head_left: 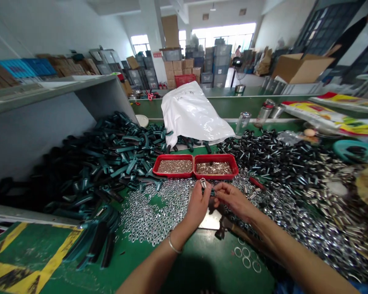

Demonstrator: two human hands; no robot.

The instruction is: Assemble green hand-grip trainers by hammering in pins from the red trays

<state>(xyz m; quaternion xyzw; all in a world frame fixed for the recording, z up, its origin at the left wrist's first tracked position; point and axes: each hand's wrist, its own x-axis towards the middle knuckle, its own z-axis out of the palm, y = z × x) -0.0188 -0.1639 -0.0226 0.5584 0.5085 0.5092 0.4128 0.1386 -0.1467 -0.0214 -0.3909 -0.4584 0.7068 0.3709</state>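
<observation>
My left hand [196, 206] is closed around a small teal and black handle part [213, 192]. A shiny metal collar [203, 183] shows above the thumb at its upper end. My right hand [233, 199] pinches at the part's right side; whether a tiny piece sits between those fingertips is hidden. Below both hands lies a pale metal plate [211, 220] on the green table. A hammer [221, 229] rests partly across it, its wooden handle [243, 237] running under my right forearm. Just beyond the hands stand two red trays [173, 176] of small metal pieces.
Metal nuts [147, 218] spread to the left, beside a heap of teal handles [110, 151]. Rings [247, 262] lie near me. Black-headed parts [272, 157] and metal sleeves [340, 208] pile up rightward. A white bag [193, 110] lies behind the trays.
</observation>
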